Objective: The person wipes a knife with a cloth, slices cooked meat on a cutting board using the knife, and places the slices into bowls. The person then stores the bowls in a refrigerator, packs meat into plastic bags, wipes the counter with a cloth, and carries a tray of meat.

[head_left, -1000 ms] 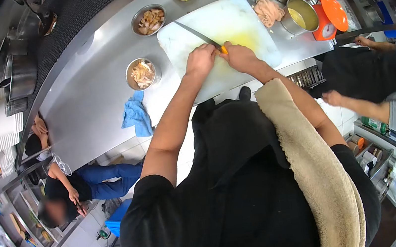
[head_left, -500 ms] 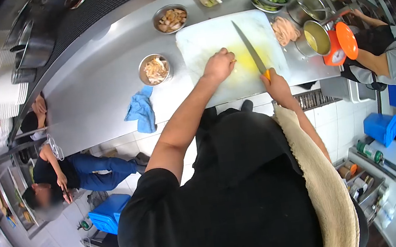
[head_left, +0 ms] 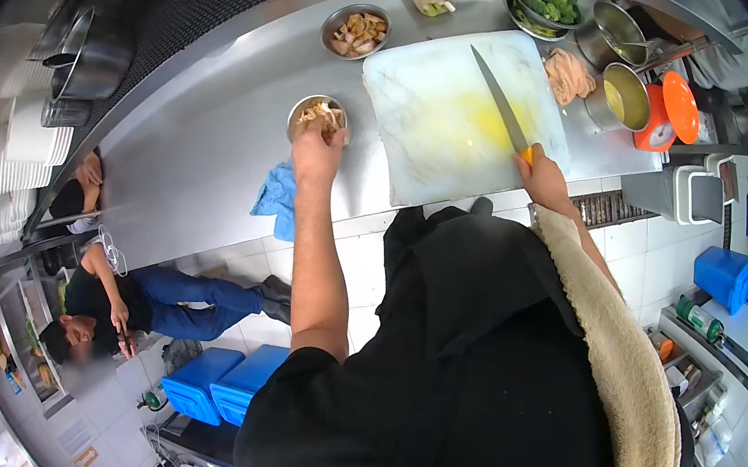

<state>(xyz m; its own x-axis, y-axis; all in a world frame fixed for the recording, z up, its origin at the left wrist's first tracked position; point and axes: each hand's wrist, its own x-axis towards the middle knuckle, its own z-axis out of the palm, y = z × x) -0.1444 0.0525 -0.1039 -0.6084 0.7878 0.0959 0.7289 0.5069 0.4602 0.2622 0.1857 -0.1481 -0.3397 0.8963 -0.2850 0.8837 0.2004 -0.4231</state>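
Observation:
My right hand [head_left: 545, 181] is wrapped around the yellow handle of a long kitchen knife [head_left: 501, 103]. The blade lies over the white cutting board [head_left: 403, 97], pointing away from me, beside a yellow stain. On the left, my left hand [head_left: 316, 154] reaches over a small steel bowl [head_left: 293, 117] of pale and brown chopped pieces [head_left: 318, 110]. Its fingers are curled down at the bowl's near side; whatever they hold is hidden. Below the bowl, a blue cloth [head_left: 273, 199] hangs over the counter edge, close to my left wrist.
Behind the board stand a bowl of brown chunks [head_left: 357, 32] and a bowl of broccoli [head_left: 549, 3]. At right are pale meat-like strips [head_left: 567, 76], a steel pot [head_left: 622, 97] and an orange scale [head_left: 655, 126]. Another person [head_left: 109, 301] is at the left; a metal shelf [head_left: 269, 11] overhangs the counter.
My left hand has moved left from the cutting board to the small steel bowl. My right hand still grips the knife over the board. A co-worker at the right is largely out of sight.

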